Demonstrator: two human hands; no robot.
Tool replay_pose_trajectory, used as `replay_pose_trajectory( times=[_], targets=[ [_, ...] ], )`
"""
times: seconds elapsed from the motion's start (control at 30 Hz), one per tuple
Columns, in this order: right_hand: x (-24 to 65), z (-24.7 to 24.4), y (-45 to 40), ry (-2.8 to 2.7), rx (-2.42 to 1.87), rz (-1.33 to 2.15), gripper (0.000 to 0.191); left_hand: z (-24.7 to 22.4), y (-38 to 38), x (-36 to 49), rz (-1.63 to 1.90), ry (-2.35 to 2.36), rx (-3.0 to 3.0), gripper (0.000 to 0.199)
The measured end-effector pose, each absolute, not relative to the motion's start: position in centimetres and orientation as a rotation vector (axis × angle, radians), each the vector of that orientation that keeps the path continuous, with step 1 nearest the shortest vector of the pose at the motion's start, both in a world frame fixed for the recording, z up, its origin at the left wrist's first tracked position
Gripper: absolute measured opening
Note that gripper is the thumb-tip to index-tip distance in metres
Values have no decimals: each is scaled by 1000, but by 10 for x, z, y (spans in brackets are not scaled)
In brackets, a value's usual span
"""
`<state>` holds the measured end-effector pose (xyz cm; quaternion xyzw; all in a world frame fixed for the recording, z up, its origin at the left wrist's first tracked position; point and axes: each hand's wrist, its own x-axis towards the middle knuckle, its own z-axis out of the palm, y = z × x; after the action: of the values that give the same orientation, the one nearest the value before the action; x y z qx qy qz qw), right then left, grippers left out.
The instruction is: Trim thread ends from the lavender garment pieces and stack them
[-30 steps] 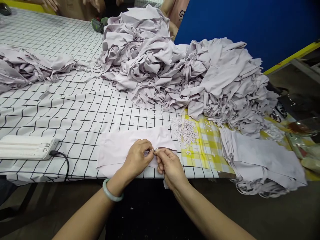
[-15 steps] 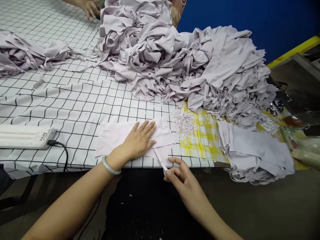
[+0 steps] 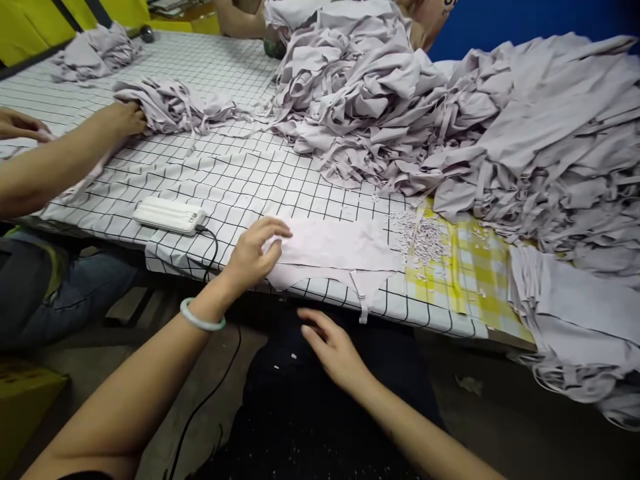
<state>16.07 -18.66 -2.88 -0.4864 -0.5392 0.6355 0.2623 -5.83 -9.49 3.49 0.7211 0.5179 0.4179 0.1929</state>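
A pale pink garment piece [image 3: 335, 243] lies flat on the checked tablecloth [image 3: 240, 193] at the table's front edge. Its narrow strap [image 3: 359, 288] hangs down at the front, its end just over the edge. My left hand [image 3: 255, 252], with a pale bangle at the wrist, is over the left end of the piece. Its fingers are curved and the thumb stands apart, with nothing seen between them. Below the table edge, above my dark lap, my right hand [image 3: 334, 350] is open and empty, fingers stretched out to the left.
Big heaps of lilac fabric pieces [image 3: 360, 93] fill the back and right. A neat stack [image 3: 575, 287] lies at the right edge. Small scraps [image 3: 425, 237] cover part of a yellow checked cloth [image 3: 470, 267]. A cabled white power bank [image 3: 169, 215] sits left, near a co-worker's arm [image 3: 65, 157].
The view has swung left, bringing a co-worker's arms into sight. My right hand has let go of the strap and moved away. My left hand has lifted from lying flat and shifted to the left end.
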Motion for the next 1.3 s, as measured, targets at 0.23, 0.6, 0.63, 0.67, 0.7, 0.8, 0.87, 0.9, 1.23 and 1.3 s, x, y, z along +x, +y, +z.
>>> replay_pose_trajectory(
  times=[0.23,0.6,0.63,0.67,0.7,0.8,0.87,0.9,1.23,1.3],
  targets=[
    [97,-45,-164,-1320,-1175,1892,42,-4,-154,-70,1064,1255,2188,40],
    [180,16,-215,-1035,-1410,2214,48,-18,-158,-66,1035,1251,2240,27],
    [185,18,-214,-1003,-1403,2247,45,-20,-158,-66,1035,1253,2244,27],
    [189,21,-212,-923,-1356,2328,41,-21,-158,-66,1034,1252,2247,27],
    [193,24,-209,-802,-1274,2431,37,-22,-157,-66,1029,1250,2248,28],
    [199,25,-201,-457,-1037,2655,31,-23,-157,-66,1010,1253,2253,30],
    [198,17,-196,-483,-1083,2702,30,-24,-157,-65,1015,1277,2245,29],
    [197,11,-194,-598,-1149,2718,32,-24,-157,-65,1024,1287,2238,29],
    [157,-31,-153,-2330,-866,363,23,-26,-157,-66,1009,1255,2231,29],
    [146,-31,-138,-2311,-725,-44,23,-25,-157,-66,1000,1261,2225,24]
  ],
)
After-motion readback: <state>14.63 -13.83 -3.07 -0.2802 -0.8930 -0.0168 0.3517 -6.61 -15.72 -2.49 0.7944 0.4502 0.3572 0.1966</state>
